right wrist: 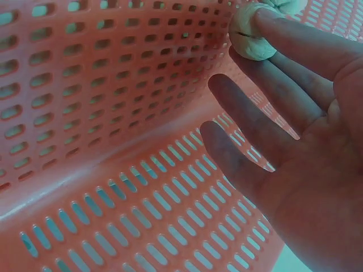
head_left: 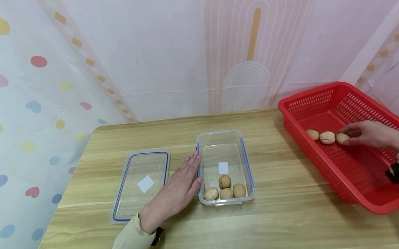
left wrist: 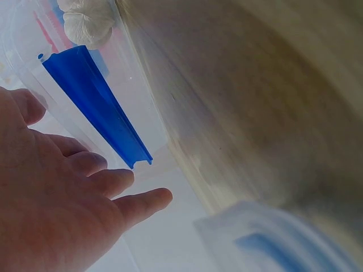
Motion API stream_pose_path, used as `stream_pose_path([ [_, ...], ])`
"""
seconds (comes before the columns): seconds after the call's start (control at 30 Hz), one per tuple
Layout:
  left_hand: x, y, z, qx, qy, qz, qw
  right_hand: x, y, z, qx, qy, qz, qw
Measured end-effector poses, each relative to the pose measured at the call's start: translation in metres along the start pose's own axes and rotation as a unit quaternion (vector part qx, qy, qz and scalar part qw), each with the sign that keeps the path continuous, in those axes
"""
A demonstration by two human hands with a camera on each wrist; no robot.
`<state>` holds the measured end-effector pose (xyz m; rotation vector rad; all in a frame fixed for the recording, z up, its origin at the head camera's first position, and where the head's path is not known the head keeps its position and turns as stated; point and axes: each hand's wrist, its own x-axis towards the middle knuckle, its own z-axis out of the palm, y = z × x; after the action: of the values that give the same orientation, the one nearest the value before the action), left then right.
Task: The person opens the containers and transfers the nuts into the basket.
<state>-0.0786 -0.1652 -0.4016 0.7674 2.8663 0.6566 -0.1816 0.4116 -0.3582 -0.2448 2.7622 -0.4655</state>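
My right hand (head_left: 368,134) reaches into the red basket (head_left: 319,160) and pinches a walnut (right wrist: 253,38) between thumb and fingers. Two more walnuts lie in a row beside it, the nearer one a pale walnut (head_left: 327,137). My left hand (head_left: 175,187) lies with straight fingers along the left side of a clear plastic box (head_left: 224,138), fingertips right at its rim. Several walnuts sit at the near end of that box, among them a brown walnut (head_left: 225,181). In the left wrist view a blue side clip (left wrist: 96,105) of the box shows past the fingers.
A clear lid (head_left: 136,200) with a blue seal lies flat on the wooden table (head_left: 275,224), left of the box and partly behind the left hand. A patterned cloth (head_left: 160,49) hangs along the table's back edge. The basket stands at the right.
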Motion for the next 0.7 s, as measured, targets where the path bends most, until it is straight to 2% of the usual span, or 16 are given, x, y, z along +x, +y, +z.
stream_pose_path([
  [0.33,-0.0004,-0.0004,0.0006,0.001,0.004,0.003,1.0,0.0024,0.0018,0.0039,-0.013,0.009,-0.019,0.9997],
  [0.7,-0.0009,-0.0014,0.0013,0.001,0.009,0.006,0.9999,0.0034,-0.0011,0.0045,0.006,-0.002,-0.003,1.0],
])
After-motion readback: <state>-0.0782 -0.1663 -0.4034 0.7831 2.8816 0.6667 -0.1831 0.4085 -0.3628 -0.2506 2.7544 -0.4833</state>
